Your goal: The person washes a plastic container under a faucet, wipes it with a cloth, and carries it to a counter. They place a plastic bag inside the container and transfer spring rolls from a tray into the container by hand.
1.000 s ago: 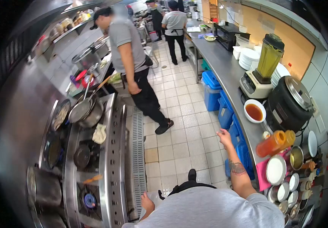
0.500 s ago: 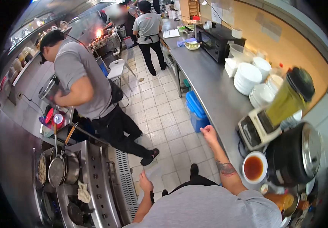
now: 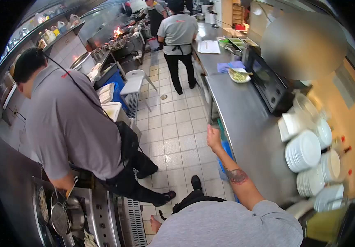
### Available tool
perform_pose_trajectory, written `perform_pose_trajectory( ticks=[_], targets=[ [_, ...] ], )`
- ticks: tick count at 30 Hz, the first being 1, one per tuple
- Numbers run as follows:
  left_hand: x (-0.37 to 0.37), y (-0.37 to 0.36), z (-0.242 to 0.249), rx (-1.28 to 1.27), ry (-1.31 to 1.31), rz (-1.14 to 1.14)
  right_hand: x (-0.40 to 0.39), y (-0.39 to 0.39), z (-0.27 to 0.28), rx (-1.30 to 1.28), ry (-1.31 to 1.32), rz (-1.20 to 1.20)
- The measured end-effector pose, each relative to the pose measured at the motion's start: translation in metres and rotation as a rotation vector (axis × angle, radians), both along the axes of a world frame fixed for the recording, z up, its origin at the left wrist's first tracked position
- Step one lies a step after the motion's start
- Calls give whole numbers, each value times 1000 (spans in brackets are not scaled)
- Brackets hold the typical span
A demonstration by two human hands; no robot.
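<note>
My right hand (image 3: 213,138) is in front of me with its fingers curled closed and nothing visible in them. It is near the edge of the steel counter (image 3: 243,119), above the tiled floor. Low by my left side, my left hand (image 3: 155,224) is partly hidden by my shirt. Its fingers look closed, and a pale, thin thing shows beside it, too blurred to name. Under the counter, beyond my right forearm, part of a blue bin (image 3: 225,154) shows.
A co-worker (image 3: 76,119) leans over the stove (image 3: 97,206) at left, close to my path. Further on are a white stool (image 3: 136,84) and another person (image 3: 178,37). Stacked plates (image 3: 303,150), a microwave oven (image 3: 268,78) and a salad bowl (image 3: 240,75) stand on the counter.
I have moved forward along the aisle; the blender and soup bowl have left view. My right hand has swung forward, my left back. The co-worker at left has bent toward the stove.
</note>
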State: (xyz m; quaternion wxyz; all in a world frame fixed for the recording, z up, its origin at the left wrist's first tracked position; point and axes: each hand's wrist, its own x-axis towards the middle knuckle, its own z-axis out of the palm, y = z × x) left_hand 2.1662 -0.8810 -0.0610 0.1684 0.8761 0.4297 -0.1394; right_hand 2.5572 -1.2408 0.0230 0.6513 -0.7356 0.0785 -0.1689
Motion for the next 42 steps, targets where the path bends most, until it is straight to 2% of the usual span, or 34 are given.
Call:
perform_pose_trajectory(
  ticks=[2,4,6,7,10,12,14,15,17,19,23,24,27,28,31,35,38,40,42],
  targets=[
    [53,1,-1,-34,-42,4,50,-11,-19,-23,0,16],
    [116,-1,-5,-71,-128,-43,83,-24,-2,223,206,161],
    [186,0,-4,-102,-237,-144,119,-33,18,-1,164,181],
    [207,1,-8,-110,-278,-192,146,-47,-2,-193,85,221],
    [292,4,-70,-46,-389,-310,197,-57,-4,-176,191,213],
    [358,0,-69,-85,-556,-420,224,-70,6,-101,312,182],
    [421,-19,-42,-161,-609,-421,268,-81,-36,-221,200,205],
    [453,-29,-25,-199,-635,-422,280,-80,-17,-343,197,229],
    [503,-41,-18,-218,-631,-243,322,-76,3,-372,239,272],
    [556,-48,16,-194,-400,-118,365,-90,7,-399,249,251],
    [614,-31,-17,11,-490,-103,477,-80,8,-394,213,265],
    [632,-31,-7,26,-459,-78,506,-70,6,-412,230,291],
    [669,-26,2,34,-621,-16,569,-23,19,-420,242,472],
    [682,-26,5,16,-594,62,588,-6,20,-447,259,542],
    [711,-16,-9,61,-605,108,646,51,6,-483,281,684],
    [751,19,-28,-20,-416,257,712,114,-15,-553,174,815],
    [779,54,-53,-51,-286,328,763,135,-48,-751,2,874],
    [804,82,-61,-124,-155,381,797,147,-50,-816,61,909],
    [833,102,-55,-128,-173,297,843,164,-49,-850,128,925]
  ],
)
